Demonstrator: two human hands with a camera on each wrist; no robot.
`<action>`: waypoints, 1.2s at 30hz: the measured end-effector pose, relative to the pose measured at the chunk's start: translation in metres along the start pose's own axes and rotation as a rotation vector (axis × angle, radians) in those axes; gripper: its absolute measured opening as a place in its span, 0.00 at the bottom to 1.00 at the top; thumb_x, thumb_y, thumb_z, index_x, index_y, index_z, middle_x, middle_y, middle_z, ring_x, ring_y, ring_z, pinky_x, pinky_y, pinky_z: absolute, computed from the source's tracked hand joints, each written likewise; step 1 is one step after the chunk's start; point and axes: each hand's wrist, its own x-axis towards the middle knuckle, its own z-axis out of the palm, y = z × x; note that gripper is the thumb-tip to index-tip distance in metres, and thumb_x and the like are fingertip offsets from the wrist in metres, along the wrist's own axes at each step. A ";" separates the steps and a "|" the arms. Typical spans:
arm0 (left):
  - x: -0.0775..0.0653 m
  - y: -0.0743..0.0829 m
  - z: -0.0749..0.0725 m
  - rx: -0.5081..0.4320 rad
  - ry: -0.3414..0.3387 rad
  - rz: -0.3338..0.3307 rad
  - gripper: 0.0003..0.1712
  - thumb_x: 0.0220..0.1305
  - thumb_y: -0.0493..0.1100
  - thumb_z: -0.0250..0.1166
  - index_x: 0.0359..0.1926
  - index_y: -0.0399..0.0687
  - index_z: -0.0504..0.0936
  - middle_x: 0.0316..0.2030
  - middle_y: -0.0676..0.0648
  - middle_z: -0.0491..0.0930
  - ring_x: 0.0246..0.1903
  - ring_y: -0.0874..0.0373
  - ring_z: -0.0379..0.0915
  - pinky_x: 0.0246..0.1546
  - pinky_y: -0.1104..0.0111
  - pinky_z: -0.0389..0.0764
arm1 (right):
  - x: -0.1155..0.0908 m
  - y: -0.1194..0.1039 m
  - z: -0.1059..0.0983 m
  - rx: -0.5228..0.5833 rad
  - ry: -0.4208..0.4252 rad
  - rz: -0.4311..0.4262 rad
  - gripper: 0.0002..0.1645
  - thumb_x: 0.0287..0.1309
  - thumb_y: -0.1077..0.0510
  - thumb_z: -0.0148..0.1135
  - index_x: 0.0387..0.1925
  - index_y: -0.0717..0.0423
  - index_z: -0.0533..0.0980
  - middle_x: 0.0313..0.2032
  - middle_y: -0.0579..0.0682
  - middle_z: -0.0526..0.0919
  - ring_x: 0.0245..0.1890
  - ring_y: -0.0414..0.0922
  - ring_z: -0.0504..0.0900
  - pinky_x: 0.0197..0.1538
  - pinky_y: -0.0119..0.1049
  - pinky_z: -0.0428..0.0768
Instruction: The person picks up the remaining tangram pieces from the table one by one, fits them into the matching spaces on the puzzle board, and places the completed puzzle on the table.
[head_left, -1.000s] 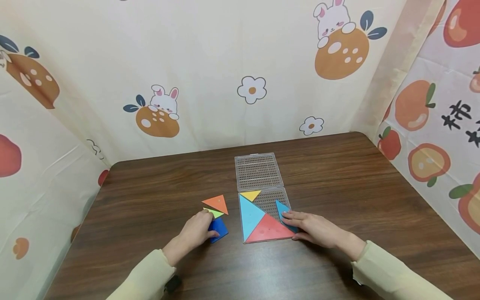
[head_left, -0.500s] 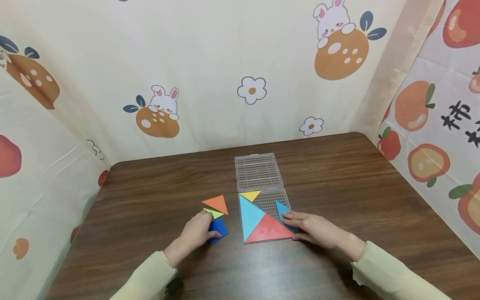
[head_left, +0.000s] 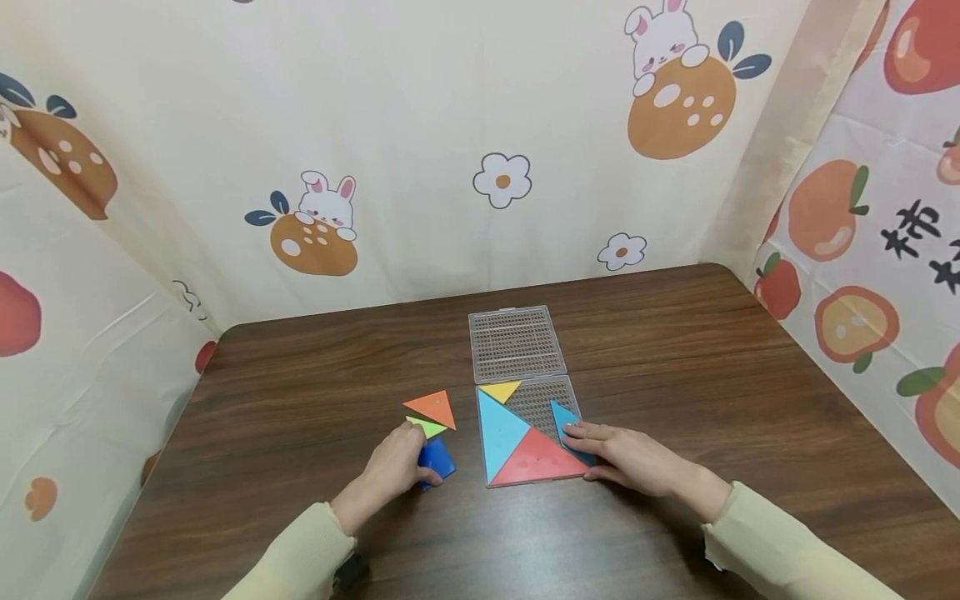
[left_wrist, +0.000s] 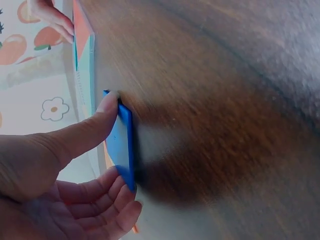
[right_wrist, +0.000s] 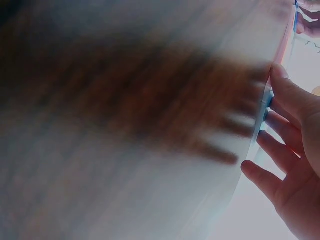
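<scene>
The blue tile (head_left: 438,457) was clamped by fingers of the left hand (head_left: 393,464). The right hand (head_left: 628,457), fingers apart, touched the teal piece (head_left: 565,415).

Black "柿" (head_left: 911,231) marks the fruit-print curtain (head_left: 922,321).

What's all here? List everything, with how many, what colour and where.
Table: one, brown, under the case.
Case: one, clear, open, mid-table.
Triangles: three; light blue triangle, red triangle, yellow triangle; case's near half.
Teal piece: one, teal, on the case's right side.
Loose pieces: three; orange triangle, lime piece, dark blue piece; left of case.
Printed hangings: count unclear, mostly cream and white, behind and beside table.
Dark object: one, black, lower left, unclear.
Sleeves: two, pale yellow-green, bottom edge.
Left hand: one, gripping dark blue piece.
Right hand: one, fingers on teal piece.
</scene>
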 end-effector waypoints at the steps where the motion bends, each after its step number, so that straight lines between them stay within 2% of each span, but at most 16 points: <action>1: 0.000 0.000 0.000 -0.009 -0.001 -0.005 0.24 0.32 0.45 0.77 0.25 0.36 0.73 0.22 0.47 0.68 0.23 0.57 0.63 0.24 0.66 0.70 | 0.000 0.000 0.000 0.000 0.001 -0.001 0.28 0.53 0.52 0.61 0.55 0.58 0.70 0.56 0.53 0.70 0.57 0.49 0.67 0.50 0.44 0.71; 6: 0.003 0.000 0.001 -0.043 0.003 -0.038 0.23 0.28 0.44 0.78 0.21 0.38 0.72 0.18 0.50 0.65 0.20 0.59 0.60 0.20 0.70 0.65 | 0.000 0.001 0.001 0.000 0.000 -0.008 0.28 0.53 0.51 0.60 0.55 0.58 0.70 0.56 0.54 0.69 0.57 0.49 0.67 0.50 0.44 0.71; 13: 0.007 -0.005 -0.001 -0.109 0.076 -0.042 0.20 0.27 0.39 0.78 0.18 0.39 0.73 0.16 0.51 0.69 0.17 0.61 0.62 0.17 0.71 0.67 | 0.001 0.001 0.000 0.007 -0.006 -0.007 0.28 0.53 0.52 0.60 0.55 0.59 0.70 0.56 0.54 0.69 0.57 0.50 0.67 0.50 0.44 0.71; 21: 0.010 -0.008 -0.008 -0.163 0.082 -0.047 0.17 0.31 0.38 0.76 0.16 0.42 0.72 0.14 0.53 0.68 0.16 0.63 0.63 0.17 0.72 0.68 | 0.001 0.001 0.001 0.007 -0.001 -0.004 0.28 0.53 0.51 0.60 0.55 0.59 0.70 0.56 0.54 0.69 0.57 0.49 0.67 0.50 0.45 0.71; 27: 0.013 -0.008 -0.016 -0.215 0.070 -0.080 0.13 0.36 0.36 0.74 0.14 0.42 0.75 0.13 0.53 0.71 0.16 0.62 0.65 0.19 0.72 0.69 | 0.001 0.002 0.000 0.011 -0.004 -0.004 0.28 0.53 0.52 0.60 0.55 0.59 0.70 0.56 0.54 0.69 0.57 0.50 0.66 0.50 0.45 0.71; 36: 0.016 -0.002 -0.023 -0.268 0.088 -0.088 0.12 0.40 0.35 0.72 0.12 0.43 0.76 0.11 0.53 0.71 0.14 0.62 0.63 0.15 0.73 0.65 | 0.000 0.001 0.000 0.016 -0.003 -0.004 0.28 0.54 0.51 0.59 0.55 0.58 0.70 0.56 0.54 0.69 0.57 0.49 0.67 0.50 0.45 0.71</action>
